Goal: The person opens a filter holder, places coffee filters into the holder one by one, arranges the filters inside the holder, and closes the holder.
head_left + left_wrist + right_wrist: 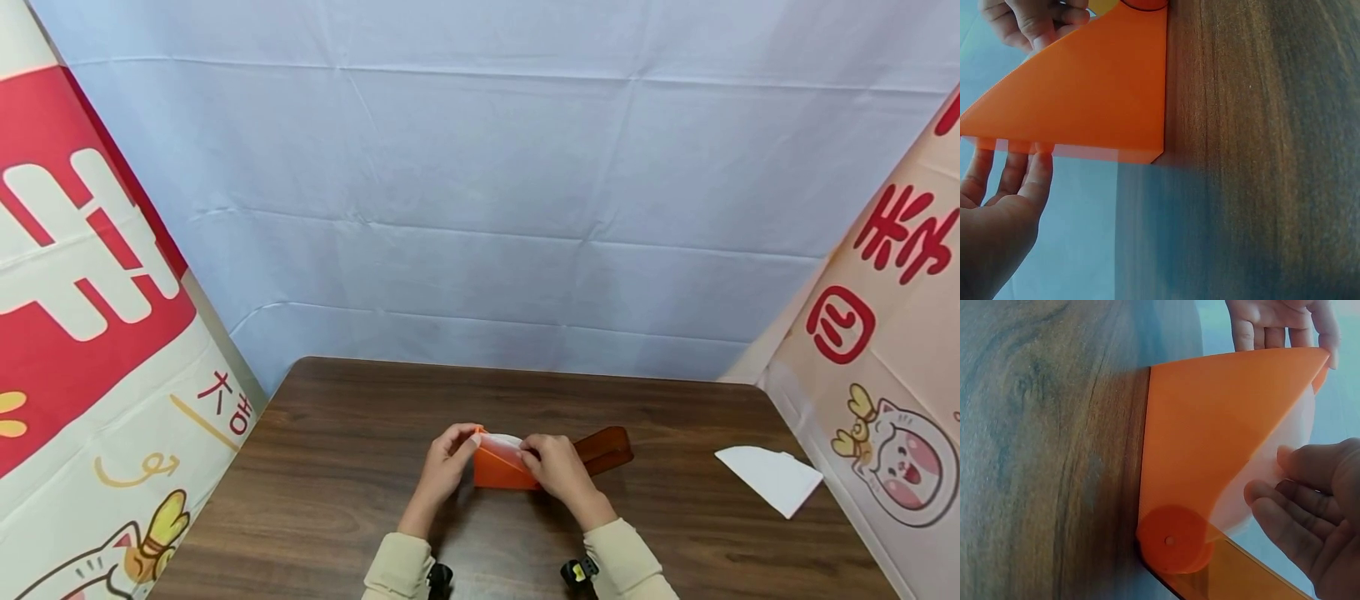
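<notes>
An orange, part see-through plastic case (497, 473) stands on its long edge on the table, its slanted opening facing up. A white fan-shaped paper filter (1275, 440) is partly inside and rises above the slanted edge. My left hand (444, 468) grips the case's upper left corner, thumb in front and fingers along the side edge. My right hand (562, 473) pinches the paper filter's edge between thumb and fingers, above the opening. At the case's lower right, a round orange disc (1175, 540) joins it to a brown see-through handle (609, 448), which sticks out right behind the right hand.
A second white fan-shaped paper filter (772, 479) lies flat at the table's right side. The dark wooden table (337, 442) meets a pale blue cloth (465, 167) at the back. Printed cloths hang at both sides.
</notes>
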`<state>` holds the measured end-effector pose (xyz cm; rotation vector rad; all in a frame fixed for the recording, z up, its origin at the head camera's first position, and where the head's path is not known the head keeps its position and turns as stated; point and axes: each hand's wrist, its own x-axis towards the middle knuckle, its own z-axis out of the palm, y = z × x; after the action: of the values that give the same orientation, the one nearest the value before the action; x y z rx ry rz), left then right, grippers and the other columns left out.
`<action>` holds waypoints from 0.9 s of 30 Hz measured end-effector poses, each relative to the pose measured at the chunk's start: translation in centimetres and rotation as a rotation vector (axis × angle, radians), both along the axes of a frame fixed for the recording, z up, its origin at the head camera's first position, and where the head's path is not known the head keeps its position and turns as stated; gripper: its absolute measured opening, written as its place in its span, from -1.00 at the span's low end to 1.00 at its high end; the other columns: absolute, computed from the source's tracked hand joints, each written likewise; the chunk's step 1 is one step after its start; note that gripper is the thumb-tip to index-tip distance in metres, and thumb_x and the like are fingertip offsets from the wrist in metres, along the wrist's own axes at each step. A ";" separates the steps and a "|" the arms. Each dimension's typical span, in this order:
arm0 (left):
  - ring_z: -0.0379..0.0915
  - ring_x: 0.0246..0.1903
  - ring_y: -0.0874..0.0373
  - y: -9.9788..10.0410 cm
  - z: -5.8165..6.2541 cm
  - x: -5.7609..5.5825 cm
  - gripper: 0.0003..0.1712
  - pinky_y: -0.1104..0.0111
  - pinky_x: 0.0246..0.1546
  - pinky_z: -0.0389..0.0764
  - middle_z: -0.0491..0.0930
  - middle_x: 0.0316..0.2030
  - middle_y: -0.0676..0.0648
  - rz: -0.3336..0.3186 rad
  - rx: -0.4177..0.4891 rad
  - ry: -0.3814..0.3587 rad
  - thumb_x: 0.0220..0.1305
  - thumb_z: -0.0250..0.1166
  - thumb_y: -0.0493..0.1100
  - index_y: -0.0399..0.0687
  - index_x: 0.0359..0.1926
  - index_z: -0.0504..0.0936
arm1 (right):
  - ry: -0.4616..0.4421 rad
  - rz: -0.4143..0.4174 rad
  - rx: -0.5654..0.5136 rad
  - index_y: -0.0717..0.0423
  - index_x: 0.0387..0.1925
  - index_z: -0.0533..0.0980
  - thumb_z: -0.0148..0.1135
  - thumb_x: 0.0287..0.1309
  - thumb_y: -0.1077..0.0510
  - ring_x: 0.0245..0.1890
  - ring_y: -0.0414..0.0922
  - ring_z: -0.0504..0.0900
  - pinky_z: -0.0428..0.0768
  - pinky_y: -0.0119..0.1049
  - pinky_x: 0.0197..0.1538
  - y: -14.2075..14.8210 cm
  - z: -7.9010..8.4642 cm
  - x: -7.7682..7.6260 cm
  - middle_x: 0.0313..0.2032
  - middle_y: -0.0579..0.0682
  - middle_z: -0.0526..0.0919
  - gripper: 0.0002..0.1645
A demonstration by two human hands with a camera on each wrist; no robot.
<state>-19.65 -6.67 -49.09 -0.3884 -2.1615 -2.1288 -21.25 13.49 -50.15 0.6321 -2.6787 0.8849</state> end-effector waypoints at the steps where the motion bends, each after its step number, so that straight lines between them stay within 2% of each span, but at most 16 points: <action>1: 0.44 -0.25 0.17 0.0 0.0 0.0 -0.76 0.43 -0.21 0.47 0.56 -0.18 -0.30 0.000 0.000 0.001 0.30 0.14 -0.34 -0.45 -0.08 0.52 | -0.002 -0.003 0.004 0.12 -0.45 0.62 0.35 0.05 0.18 -0.55 -0.27 0.46 0.53 -0.38 -0.42 0.0 0.0 0.0 -0.47 -0.10 0.63 -0.92; 9: 0.44 -0.26 0.17 0.0 0.1 0.0 -0.75 0.43 -0.22 0.47 0.57 -0.18 -0.29 0.003 -0.008 -0.004 0.30 0.13 -0.33 -0.44 -0.07 0.52 | -0.035 -0.014 0.009 0.09 -0.44 0.61 0.35 0.05 0.16 -0.58 -0.27 0.41 0.49 -0.41 -0.46 -0.2 0.2 0.2 -0.48 -0.11 0.61 -0.93; 16: 0.43 -0.24 0.16 -0.1 0.0 0.0 -0.75 0.43 -0.21 0.47 0.56 -0.18 -0.27 -0.004 -0.014 -0.008 0.31 0.13 -0.32 -0.43 -0.06 0.52 | -0.027 -0.048 0.099 0.03 -0.37 0.63 0.38 0.01 0.12 -0.59 -0.27 0.46 0.45 -0.39 -0.52 0.5 1.2 0.5 -0.47 -0.12 0.61 -0.88; 22: 0.44 -0.24 0.16 -0.1 0.0 0.0 -0.75 0.42 -0.21 0.48 0.57 -0.19 -0.26 0.000 -0.015 -0.006 0.31 0.13 -0.32 -0.43 -0.06 0.52 | -0.089 0.028 0.174 0.08 -0.28 0.62 0.37 0.00 0.16 -0.55 -0.23 0.45 0.45 -0.34 -0.50 1.1 3.1 0.7 -0.42 -0.06 0.60 -0.81; 27: 0.45 -0.23 0.11 0.0 0.1 0.0 -0.75 0.42 -0.20 0.48 0.57 -0.19 -0.25 0.005 -0.023 -0.008 0.31 0.13 -0.32 -0.42 -0.07 0.53 | -0.141 0.085 0.274 0.15 -0.16 0.60 0.37 -0.03 0.20 -0.41 -0.09 0.51 0.51 -0.17 -0.35 1.4 4.6 0.9 -0.30 0.05 0.60 -0.68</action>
<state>-19.63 -6.69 -49.00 -0.3766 -2.1911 -2.1085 -20.32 14.86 -45.58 0.7737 -2.9489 0.6066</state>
